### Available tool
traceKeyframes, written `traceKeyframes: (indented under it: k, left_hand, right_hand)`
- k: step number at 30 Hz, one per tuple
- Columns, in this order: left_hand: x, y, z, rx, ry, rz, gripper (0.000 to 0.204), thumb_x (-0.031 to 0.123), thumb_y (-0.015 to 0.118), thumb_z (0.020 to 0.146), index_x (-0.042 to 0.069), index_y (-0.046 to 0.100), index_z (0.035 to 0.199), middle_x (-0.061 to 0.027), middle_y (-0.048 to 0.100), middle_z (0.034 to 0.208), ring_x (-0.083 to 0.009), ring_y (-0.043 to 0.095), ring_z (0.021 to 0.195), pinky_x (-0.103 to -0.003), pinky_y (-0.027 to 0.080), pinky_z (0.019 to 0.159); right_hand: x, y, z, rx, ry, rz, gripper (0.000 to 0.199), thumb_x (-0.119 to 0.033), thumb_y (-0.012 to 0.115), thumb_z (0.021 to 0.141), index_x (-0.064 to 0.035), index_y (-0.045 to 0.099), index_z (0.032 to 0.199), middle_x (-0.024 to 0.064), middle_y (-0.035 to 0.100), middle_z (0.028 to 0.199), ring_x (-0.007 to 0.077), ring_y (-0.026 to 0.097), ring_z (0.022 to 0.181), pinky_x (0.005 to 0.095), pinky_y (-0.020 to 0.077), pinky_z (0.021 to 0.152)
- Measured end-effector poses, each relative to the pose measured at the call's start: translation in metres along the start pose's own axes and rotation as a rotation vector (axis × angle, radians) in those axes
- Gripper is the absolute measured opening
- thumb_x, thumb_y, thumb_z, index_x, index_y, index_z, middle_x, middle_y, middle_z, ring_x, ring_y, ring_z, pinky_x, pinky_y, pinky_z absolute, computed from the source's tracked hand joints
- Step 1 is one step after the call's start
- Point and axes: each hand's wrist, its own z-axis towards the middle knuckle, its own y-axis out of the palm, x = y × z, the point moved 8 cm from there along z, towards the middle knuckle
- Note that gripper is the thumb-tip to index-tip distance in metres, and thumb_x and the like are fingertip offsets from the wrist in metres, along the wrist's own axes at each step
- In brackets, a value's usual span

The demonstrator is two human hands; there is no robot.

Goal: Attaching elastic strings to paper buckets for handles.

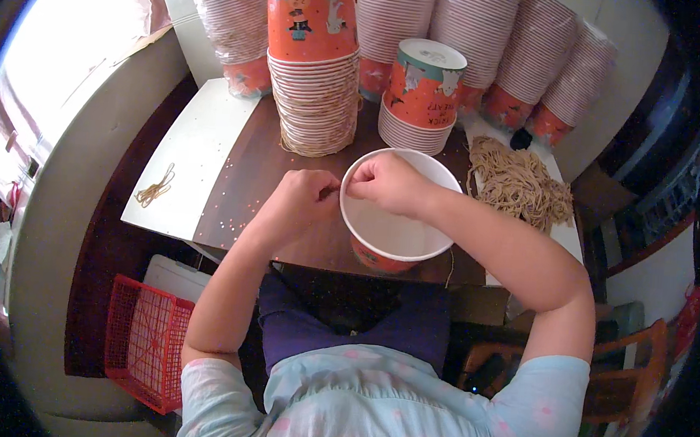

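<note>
Orange paper bucket with a round mouth and a white rim (401,233) is found near the front edge of the brown-and-white tabletop (246,154), its mouth turned upward. The right hand (387,181) is placed over the rim, its fingers bent together inside the mouth at the left wall. The left hand (302,194) is held just outside the same part of the rim, fingers curled; whether anything is pinched by either hand cannot be told. A thin tan cord (451,267) is noted hanging beside the bucket's right side.

Behind the bucket, a tall stack of inverted orange printed paper buckets (310,98) and a shorter, teal-banded stack (423,96) are set. Further stacks in clear plastic wrap (396,23) are ranged at the back. A tangled heap of tan cord (522,184) is laid at the right; a small looped bundle of tan cord (156,186) is located at the left.
</note>
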Motion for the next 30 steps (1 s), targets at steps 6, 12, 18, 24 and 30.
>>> traceKeyframes:
  k: [6,12,18,24,30]
  left_hand:
    - [-0.022,0.03,-0.016,-0.02,-0.319,-0.587,0.016,0.01,0.054,0.083,-0.004,0.06,0.087,-0.0139,0.066,0.081,-0.019,0.064,0.07,-0.03,0.051,0.065]
    - [-0.013,0.065,-0.051,-0.114,-0.549,-1.484,0.015,0.014,0.043,0.086,0.004,0.054,0.091,-0.0149,0.065,0.101,-0.0273,0.065,0.092,-0.04,0.05,0.085]
    - [0.0,0.078,-0.072,0.014,-0.367,-1.668,0.012,0.018,0.046,0.089,0.011,0.055,0.089,-0.0121,0.063,0.11,-0.0261,0.061,0.097,-0.039,0.041,0.094]
    - [-0.001,0.089,-0.08,0.049,-0.223,-1.593,0.007,0.012,0.049,0.088,0.007,0.055,0.087,-0.012,0.065,0.103,-0.0194,0.061,0.091,-0.033,0.043,0.086]
    - [-0.014,0.077,-0.091,0.243,-0.149,-1.265,0.005,0.003,0.051,0.088,0.001,0.055,0.09,-0.0076,0.065,0.091,-0.0115,0.06,0.085,-0.027,0.047,0.081]
  right_hand:
    - [-0.011,-0.02,-0.001,-0.193,-0.024,-0.112,0.021,-0.02,0.064,0.084,-0.0009,0.064,0.092,0.0025,0.063,0.079,0.0093,0.056,0.07,0.0262,0.0453,0.062]
    - [-0.07,-0.053,-0.057,-0.129,-0.161,-0.478,0.038,-0.027,0.071,0.074,0.0013,0.061,0.098,0.0074,0.06,0.074,0.0146,0.058,0.067,0.0297,0.0471,0.063]
    - [-0.078,-0.026,-0.124,0.441,-0.504,-0.452,0.008,-0.004,0.063,0.077,-0.002,0.06,0.084,0.0125,0.06,0.077,0.0278,0.062,0.072,0.0352,0.0496,0.064]
    - [-0.007,0.055,-0.131,0.435,-0.404,0.024,0.018,-0.002,0.068,0.076,-0.0012,0.065,0.094,0.0129,0.064,0.1,0.0251,0.064,0.09,0.0326,0.0512,0.076]
    - [-0.001,0.048,-0.139,0.502,-0.386,0.031,0.013,-0.005,0.068,0.077,-0.0015,0.066,0.09,0.011,0.063,0.096,0.021,0.06,0.097,0.032,0.048,0.081]
